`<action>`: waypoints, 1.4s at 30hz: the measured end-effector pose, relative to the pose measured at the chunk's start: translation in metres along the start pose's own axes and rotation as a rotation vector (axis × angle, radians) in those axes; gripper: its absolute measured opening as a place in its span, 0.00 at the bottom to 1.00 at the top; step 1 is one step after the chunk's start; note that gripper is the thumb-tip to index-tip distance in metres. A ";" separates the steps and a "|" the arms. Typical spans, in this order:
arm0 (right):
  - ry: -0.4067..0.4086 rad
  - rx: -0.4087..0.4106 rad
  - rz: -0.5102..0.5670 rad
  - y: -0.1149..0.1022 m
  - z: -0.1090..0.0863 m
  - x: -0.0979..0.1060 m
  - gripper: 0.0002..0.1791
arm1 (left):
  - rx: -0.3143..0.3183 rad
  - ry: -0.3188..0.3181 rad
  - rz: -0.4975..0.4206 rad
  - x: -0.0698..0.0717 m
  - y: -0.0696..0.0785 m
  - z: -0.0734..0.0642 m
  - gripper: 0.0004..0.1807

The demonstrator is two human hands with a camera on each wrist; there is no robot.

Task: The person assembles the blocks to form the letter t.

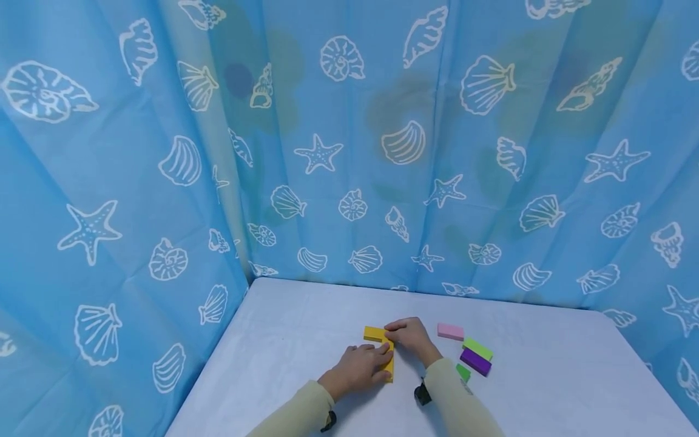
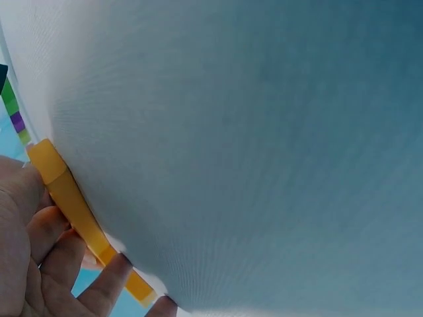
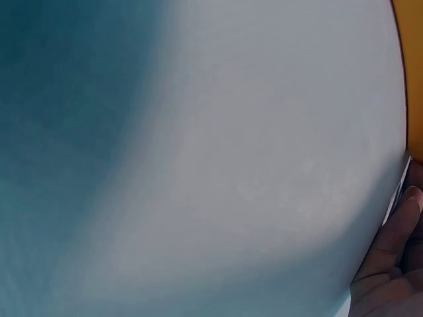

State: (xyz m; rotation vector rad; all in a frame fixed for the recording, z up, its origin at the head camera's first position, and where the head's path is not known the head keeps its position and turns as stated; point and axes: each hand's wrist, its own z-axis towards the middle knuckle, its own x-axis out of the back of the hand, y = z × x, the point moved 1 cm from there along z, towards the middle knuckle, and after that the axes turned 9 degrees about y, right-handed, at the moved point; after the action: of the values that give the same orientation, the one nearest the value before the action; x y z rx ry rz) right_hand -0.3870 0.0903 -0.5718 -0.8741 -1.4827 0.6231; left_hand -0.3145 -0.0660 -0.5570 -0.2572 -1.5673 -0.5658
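Yellow blocks lie on the white-covered table in an angled row in the head view: one yellow block (image 1: 374,333) points left at the far end, and another yellow block (image 1: 389,368) runs toward me. My left hand (image 1: 357,368) holds the near yellow block, its thumb by the near end and fingertips across its top. The left wrist view shows the left hand's fingers (image 2: 106,287) bent along the yellow row (image 2: 78,211). At the far corner, my right hand (image 1: 412,335) pinches a yellow block, which its fingers partly hide. The right wrist view catches only part of this hand (image 3: 393,257).
Right of my right hand lie a pink block (image 1: 450,331), a lime green block (image 1: 477,348), a purple block (image 1: 476,362) and a green block (image 1: 463,372) partly behind the sleeve. A blue shell-print curtain (image 1: 349,152) borders the table (image 1: 306,303) at the back and left.
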 end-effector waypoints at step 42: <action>-0.059 0.011 0.003 0.000 0.000 0.008 0.15 | 0.013 0.005 -0.019 -0.002 -0.004 0.001 0.30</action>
State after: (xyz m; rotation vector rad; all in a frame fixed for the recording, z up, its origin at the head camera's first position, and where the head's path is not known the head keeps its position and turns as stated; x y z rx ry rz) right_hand -0.3871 0.0969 -0.5668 -0.8558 -1.5300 0.6635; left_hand -0.3165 -0.0684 -0.5599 -0.2310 -1.5696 -0.5709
